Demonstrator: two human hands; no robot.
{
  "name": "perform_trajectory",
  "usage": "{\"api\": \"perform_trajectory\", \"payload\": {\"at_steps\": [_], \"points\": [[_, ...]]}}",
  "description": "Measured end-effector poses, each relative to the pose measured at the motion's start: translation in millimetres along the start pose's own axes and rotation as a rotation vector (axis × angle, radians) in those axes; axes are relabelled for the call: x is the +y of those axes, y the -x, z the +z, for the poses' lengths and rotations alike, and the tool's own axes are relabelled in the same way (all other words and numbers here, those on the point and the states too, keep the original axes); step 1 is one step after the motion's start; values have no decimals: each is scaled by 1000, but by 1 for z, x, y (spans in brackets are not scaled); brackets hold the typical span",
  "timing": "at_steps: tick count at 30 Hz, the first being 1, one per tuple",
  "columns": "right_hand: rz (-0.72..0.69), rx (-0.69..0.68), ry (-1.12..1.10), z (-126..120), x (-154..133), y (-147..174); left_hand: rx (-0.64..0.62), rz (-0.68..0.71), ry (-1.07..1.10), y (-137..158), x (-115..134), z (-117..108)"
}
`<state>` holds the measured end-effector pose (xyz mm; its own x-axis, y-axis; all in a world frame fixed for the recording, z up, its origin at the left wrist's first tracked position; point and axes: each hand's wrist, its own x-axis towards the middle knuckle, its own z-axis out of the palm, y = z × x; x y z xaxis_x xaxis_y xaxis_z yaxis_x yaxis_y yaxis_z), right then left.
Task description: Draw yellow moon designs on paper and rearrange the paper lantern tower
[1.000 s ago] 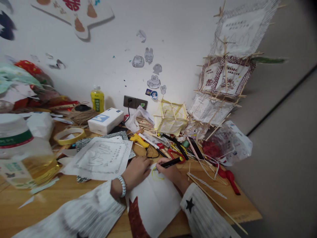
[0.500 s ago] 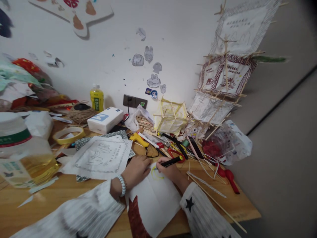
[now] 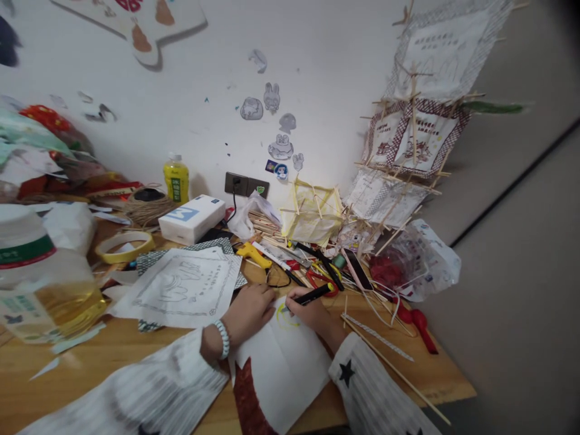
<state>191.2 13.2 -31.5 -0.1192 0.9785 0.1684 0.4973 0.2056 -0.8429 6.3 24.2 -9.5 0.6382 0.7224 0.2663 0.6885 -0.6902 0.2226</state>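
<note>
A black marker with a yellow end (image 3: 312, 295) is held in my right hand (image 3: 308, 313), its tip down on a white sheet of paper (image 3: 283, 368). Yellow curved strokes (image 3: 281, 315) show near the sheet's top, partly hidden by the hand. My left hand (image 3: 251, 311) lies flat on the paper's upper left edge, fingers stretched out. A dark red patterned strip (image 3: 249, 396) shows along the sheet's lower left side. Left of my left hand lies a paper with a line drawing and writing (image 3: 183, 284).
A yellow glue gun (image 3: 254, 254), loose pens, scissors and sticks crowd the table behind the paper. A large bottle (image 3: 40, 284), tape roll (image 3: 124, 244) and tissue box (image 3: 193, 219) stand left. Stick-and-paper lanterns (image 3: 417, 139) rise at right; a long stick (image 3: 399, 374) lies below.
My right hand and the marker have shifted very slightly over the yellow strokes. My left hand stays in place on the paper.
</note>
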Motion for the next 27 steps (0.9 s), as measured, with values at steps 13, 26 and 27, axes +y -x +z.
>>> {"api": "perform_trajectory", "payload": {"at_steps": [13, 26, 27], "points": [[-17, 8, 12, 1, 0, 1, -3, 1, -12, 2, 2, -2], [-25, 46, 61, -1, -9, 0, -5, 4, -22, 1, 2, -2], [-23, 48, 65, -1, -10, 0, -7, 5, -22, 1, 2, -2]]}}
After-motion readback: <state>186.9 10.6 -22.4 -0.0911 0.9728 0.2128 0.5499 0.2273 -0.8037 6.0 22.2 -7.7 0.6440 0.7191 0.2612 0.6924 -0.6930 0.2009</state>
